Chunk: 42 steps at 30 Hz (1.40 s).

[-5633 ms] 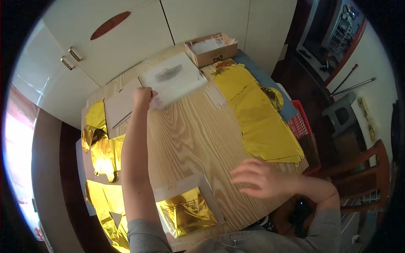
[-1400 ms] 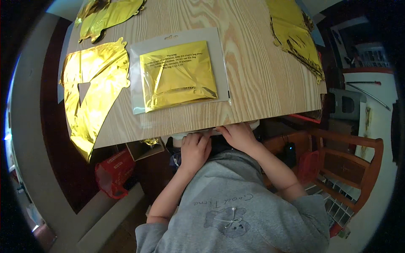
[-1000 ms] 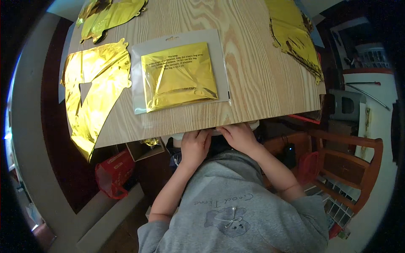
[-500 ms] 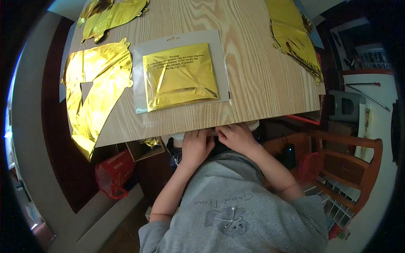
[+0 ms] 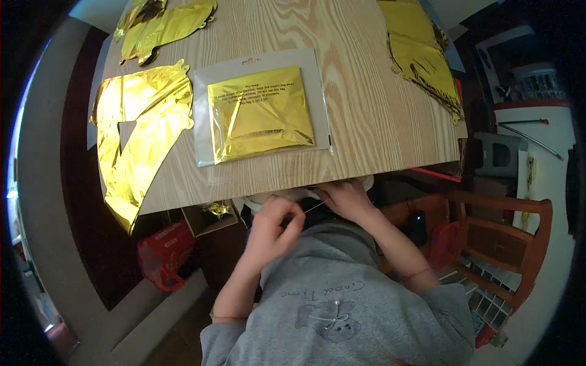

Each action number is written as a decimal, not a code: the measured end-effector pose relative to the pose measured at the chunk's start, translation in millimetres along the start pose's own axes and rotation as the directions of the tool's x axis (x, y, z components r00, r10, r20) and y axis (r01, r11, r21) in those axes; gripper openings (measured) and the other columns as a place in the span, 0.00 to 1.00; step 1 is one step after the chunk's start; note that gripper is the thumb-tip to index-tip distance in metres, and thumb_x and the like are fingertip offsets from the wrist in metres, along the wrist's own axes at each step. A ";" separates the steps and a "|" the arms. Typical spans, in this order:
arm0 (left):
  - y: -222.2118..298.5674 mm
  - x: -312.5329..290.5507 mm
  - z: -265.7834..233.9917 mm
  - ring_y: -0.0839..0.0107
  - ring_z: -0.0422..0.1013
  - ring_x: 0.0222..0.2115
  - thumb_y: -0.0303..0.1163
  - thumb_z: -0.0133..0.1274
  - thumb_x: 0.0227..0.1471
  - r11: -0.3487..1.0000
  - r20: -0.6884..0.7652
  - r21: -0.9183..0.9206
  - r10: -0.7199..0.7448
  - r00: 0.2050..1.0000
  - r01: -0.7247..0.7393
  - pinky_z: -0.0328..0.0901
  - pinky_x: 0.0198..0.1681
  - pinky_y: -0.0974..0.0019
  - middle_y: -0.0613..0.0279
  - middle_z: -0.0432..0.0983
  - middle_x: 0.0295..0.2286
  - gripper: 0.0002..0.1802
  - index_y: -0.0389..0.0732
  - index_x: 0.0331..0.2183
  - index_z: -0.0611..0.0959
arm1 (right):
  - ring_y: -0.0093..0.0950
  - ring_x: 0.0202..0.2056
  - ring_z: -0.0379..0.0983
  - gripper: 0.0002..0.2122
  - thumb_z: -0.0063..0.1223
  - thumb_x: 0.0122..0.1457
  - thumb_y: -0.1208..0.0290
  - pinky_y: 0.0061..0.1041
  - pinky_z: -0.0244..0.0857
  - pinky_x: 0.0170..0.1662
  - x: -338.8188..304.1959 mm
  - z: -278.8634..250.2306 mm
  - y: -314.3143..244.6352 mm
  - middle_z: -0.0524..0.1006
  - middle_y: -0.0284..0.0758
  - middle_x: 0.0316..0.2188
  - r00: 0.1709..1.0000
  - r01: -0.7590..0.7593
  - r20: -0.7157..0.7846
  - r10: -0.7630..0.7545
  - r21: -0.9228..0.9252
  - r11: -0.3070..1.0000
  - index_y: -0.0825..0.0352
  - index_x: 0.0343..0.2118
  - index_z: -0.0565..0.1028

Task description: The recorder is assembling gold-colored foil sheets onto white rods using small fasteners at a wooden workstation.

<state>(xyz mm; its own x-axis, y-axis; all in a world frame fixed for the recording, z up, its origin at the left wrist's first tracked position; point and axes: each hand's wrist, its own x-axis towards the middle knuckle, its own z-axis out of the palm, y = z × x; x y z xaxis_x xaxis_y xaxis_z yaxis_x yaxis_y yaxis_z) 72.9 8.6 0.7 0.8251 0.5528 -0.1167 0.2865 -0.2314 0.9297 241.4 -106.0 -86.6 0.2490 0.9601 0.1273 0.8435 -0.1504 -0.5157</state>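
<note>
Both hands at near table edge, thin white string between them.

Vs. prev. views: left hand (image 5: 276, 221) now pulled back from light wooden table (image 5: 378, 122), fingers pinched shut on thin white string (image 5: 310, 208); slack drawn out. Right hand (image 5: 347, 198) at table edge, curled over string's far end; grip state there: cannot tell. Clear plastic packet w/ folded gold foil (image 5: 261, 114) lies untouched, apart from both hands, beside gold foil balloon (image 5: 137, 143).

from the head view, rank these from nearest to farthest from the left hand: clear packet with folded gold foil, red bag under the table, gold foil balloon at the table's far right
From the left hand:
1. Clear packet, just ahead on the table, nearest.
2. Red bag, low to the left under the table edge.
3. Gold foil balloon, far right corner, farthest.
</note>
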 end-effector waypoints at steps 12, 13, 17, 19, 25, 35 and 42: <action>79.8 -3.9 -45.1 0.65 0.64 0.24 0.26 0.60 0.37 0.955 0.148 0.090 0.269 0.952 -0.284 0.61 0.28 0.66 0.62 0.68 0.23 0.06 0.41 0.24 0.79 | 0.36 0.47 0.66 0.18 0.57 0.50 0.69 0.31 0.60 0.50 21.1 -68.6 -81.2 0.71 0.44 0.41 0.973 0.156 -0.055 -0.224 0.870 0.468 0.66 0.45 0.70; 80.9 -6.0 -44.3 0.65 0.64 0.23 0.25 0.60 0.37 0.956 0.140 0.038 0.282 0.949 -0.290 0.61 0.27 0.66 0.62 0.69 0.22 0.06 0.41 0.24 0.79 | 0.35 0.44 0.68 0.15 0.56 0.50 0.70 0.31 0.61 0.47 21.1 -66.8 -78.0 0.72 0.42 0.38 0.961 0.069 0.062 -0.270 0.890 0.450 0.67 0.41 0.71; 62.2 -27.8 -59.3 0.74 0.63 0.20 0.29 0.55 0.44 0.610 0.005 -0.790 -0.075 0.997 0.050 0.57 0.21 0.71 0.58 0.72 0.21 0.08 0.40 0.21 0.73 | 0.29 0.30 0.72 0.04 0.51 0.53 0.74 0.27 0.64 0.33 18.9 -62.0 -62.3 0.73 0.36 0.25 0.891 -0.155 0.306 -0.335 0.899 0.410 0.69 0.29 0.72; 50.6 -25.7 -57.7 0.71 0.62 0.22 0.31 0.54 0.46 0.372 -0.184 -0.912 0.006 0.983 -0.173 0.57 0.23 0.70 0.55 0.73 0.23 0.10 0.42 0.20 0.71 | 0.29 0.28 0.72 0.06 0.48 0.56 0.70 0.27 0.64 0.32 14.6 -55.5 -56.2 0.73 0.37 0.24 0.911 -0.122 0.256 -0.324 0.916 0.381 0.68 0.29 0.72; 48.5 -4.5 -59.1 0.65 0.64 0.25 0.25 0.55 0.34 0.721 -0.192 0.642 0.480 0.856 -0.260 0.59 0.32 0.65 0.61 0.76 0.28 0.10 0.38 0.27 0.78 | 0.36 0.26 0.70 0.05 0.49 0.55 0.72 0.29 0.63 0.30 31.6 -99.6 -68.5 0.71 0.37 0.22 0.901 0.177 0.039 -0.432 0.877 0.446 0.67 0.27 0.72; 48.8 7.9 -54.6 0.66 0.65 0.24 0.34 0.57 0.36 0.755 -0.123 0.545 0.504 0.855 -0.366 0.57 0.31 0.65 0.58 0.76 0.24 0.12 0.36 0.25 0.77 | 0.35 0.25 0.70 0.05 0.51 0.53 0.70 0.31 0.63 0.29 41.2 -105.8 -73.6 0.71 0.35 0.22 0.878 0.362 -0.027 -0.478 0.690 0.626 0.65 0.25 0.72; 47.3 2.5 -50.0 0.65 0.67 0.24 0.26 0.53 0.37 0.820 -0.162 -0.391 0.385 0.908 -0.418 0.59 0.30 0.64 0.62 0.77 0.23 0.05 0.37 0.23 0.79 | 0.36 0.24 0.71 0.06 0.51 0.53 0.69 0.32 0.64 0.28 35.9 -84.6 -79.6 0.71 0.35 0.20 0.887 0.327 0.002 -0.462 0.703 0.632 0.65 0.24 0.71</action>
<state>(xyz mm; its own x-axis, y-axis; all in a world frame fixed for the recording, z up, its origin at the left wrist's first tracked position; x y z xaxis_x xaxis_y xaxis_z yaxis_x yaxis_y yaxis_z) 64.3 39.1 61.8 0.7809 0.5429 0.3089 -0.3001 -0.1077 0.9478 223.5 -79.5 30.7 -0.1700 0.9215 0.3493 0.2799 0.3850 -0.8795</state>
